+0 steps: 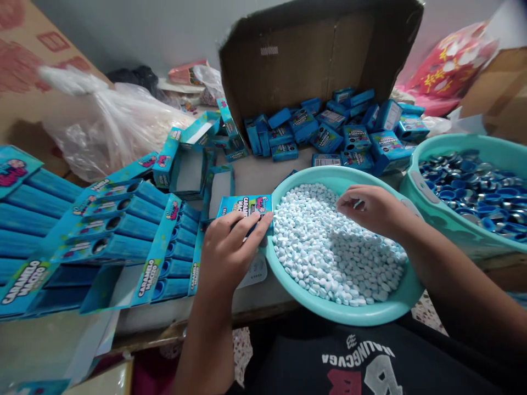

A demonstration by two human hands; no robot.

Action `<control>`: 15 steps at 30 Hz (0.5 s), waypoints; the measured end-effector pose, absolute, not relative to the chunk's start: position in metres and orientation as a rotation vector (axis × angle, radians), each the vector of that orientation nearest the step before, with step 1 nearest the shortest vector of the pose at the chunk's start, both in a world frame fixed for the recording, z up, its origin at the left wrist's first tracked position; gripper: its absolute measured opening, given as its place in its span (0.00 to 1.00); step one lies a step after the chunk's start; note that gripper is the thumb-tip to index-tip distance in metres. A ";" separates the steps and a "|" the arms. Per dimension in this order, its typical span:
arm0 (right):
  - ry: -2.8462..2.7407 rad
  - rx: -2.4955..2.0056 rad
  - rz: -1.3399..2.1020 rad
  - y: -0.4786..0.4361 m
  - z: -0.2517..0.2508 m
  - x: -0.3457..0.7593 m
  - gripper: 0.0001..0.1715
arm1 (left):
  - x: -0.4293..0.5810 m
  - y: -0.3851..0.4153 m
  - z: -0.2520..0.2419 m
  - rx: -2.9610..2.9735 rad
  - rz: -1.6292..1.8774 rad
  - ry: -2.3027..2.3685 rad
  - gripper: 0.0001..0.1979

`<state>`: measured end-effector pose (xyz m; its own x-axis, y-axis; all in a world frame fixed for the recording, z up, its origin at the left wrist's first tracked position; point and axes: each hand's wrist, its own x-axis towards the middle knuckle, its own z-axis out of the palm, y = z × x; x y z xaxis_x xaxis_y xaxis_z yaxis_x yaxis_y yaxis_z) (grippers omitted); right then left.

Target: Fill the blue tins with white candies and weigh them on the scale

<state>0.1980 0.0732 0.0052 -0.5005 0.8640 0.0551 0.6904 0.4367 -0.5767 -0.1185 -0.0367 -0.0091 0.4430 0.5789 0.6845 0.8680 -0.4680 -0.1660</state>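
Observation:
My left hand [234, 241] is bent over a small blue candy box [247, 203] printed "Caramelo Macizo", at the left rim of a turquoise basin [349, 315]. Its thumb is mostly hidden. White and pale blue candies [304, 247] fill much of the basin. Above them is my right hand [368, 207], its fingers curled together in a pinch. Whether anything is between those fingertips I cannot make out. Under my left wrist shows part of a white flat device [254, 271].
Open display trays of blue boxes [123, 219] crowd the left. Behind, a tipped cardboard carton [321, 49] has many small blue boxes [325, 137] spilling from it. A second turquoise basin [461, 236] at right holds blue and silver pieces [486, 192]. Plastic bags [102, 115] lie at back left.

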 end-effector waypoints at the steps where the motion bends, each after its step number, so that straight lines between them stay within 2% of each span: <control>1: -2.347 -1.328 0.709 0.073 0.005 0.198 0.09 | -0.120 -0.037 -0.010 -2.183 -0.774 -1.186 0.28; 4: -2.334 -1.331 0.715 0.073 0.004 0.198 0.09 | -0.124 -0.039 -0.011 -2.144 -0.810 -1.138 0.31; 11: -2.313 -1.355 0.690 0.073 0.003 0.200 0.09 | -0.127 -0.037 -0.008 -2.267 -0.629 -1.123 0.29; 15: -2.240 -1.388 0.740 0.075 0.002 0.204 0.09 | -0.131 -0.041 -0.010 -2.214 -0.743 -1.152 0.32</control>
